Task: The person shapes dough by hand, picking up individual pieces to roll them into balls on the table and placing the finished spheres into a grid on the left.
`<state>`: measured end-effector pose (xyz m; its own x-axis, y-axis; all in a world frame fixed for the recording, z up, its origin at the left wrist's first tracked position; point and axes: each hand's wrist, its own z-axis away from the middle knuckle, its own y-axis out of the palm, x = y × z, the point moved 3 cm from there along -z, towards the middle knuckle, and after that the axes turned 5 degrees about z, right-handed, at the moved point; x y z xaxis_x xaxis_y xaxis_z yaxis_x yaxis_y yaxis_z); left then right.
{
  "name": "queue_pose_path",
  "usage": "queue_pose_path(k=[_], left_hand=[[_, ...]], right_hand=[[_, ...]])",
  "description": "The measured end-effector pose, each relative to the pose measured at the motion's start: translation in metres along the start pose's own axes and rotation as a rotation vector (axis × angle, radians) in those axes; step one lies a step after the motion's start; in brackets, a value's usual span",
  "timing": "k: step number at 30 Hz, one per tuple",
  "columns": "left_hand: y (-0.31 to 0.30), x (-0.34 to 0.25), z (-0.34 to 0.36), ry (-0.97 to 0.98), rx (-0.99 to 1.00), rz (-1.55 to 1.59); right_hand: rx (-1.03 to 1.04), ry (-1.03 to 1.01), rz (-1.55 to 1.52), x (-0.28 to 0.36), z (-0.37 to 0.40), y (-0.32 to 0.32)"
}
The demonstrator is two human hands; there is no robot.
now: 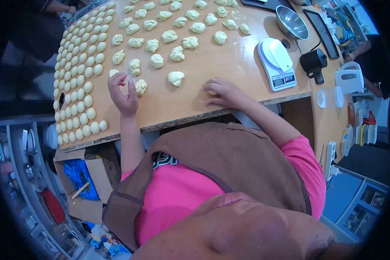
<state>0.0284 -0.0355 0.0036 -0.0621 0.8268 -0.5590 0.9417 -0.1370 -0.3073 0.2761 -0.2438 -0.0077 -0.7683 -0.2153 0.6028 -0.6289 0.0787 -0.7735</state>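
My left hand is raised over the near side of the wooden table, its fingers loosely bent and the thumb apart. Just beyond its fingertips is a rough dough piece, partly hidden. Another dough lump lies beside the thumb. My right hand rests low near the table's front edge, fingers apart and slightly curled, with nothing visible in them. A lone dough piece sits between the two hands. Farther back, several uneven dough pieces are spread in loose rows.
Smooth dough balls fill the table's left side in rows. To the right stand a white digital scale, a steel bowl, a black jug and a dark tray. Other people are at both upper sides. A cardboard box stands below left.
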Motion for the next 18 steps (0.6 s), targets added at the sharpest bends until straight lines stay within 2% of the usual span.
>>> queue_pose_path(k=[2, 4, 5, 8, 10, 12, 13, 16, 18], left_hand=[[-0.003, 0.003, 0.002, -0.032, -0.059, 0.031], [0.000, 0.001, 0.000, -0.037, -0.046, 0.046], [0.001, -0.002, 0.000, -0.039, -0.030, 0.060], [0.005, -0.010, -0.004, 0.041, 0.045, -0.020], [0.004, -0.009, -0.001, 0.025, 0.022, -0.003], [0.003, -0.008, -0.001, 0.000, -0.003, 0.026], [0.002, -0.008, -0.002, -0.004, -0.021, 0.020], [0.004, -0.008, -0.003, -0.026, 0.003, 0.016], [0.008, -0.008, -0.003, -0.038, 0.029, 0.005]], right_hand=[[-0.066, -0.012, 0.057, -0.010, 0.000, -0.009], [-0.038, 0.184, 0.142, -0.013, -0.013, -0.017], [-0.108, 0.106, 0.102, -0.013, -0.024, -0.011], [-0.036, 0.047, 0.024, 0.008, -0.030, 0.007], [-0.004, 0.029, 0.065, 0.003, -0.009, 0.006], [-0.071, -0.020, 0.039, -0.008, 0.007, -0.005], [-0.025, 0.113, 0.050, -0.017, 0.008, -0.010], [-0.121, 0.119, 0.089, -0.012, -0.023, -0.009], [-0.111, 0.139, 0.055, 0.003, -0.028, -0.004]])
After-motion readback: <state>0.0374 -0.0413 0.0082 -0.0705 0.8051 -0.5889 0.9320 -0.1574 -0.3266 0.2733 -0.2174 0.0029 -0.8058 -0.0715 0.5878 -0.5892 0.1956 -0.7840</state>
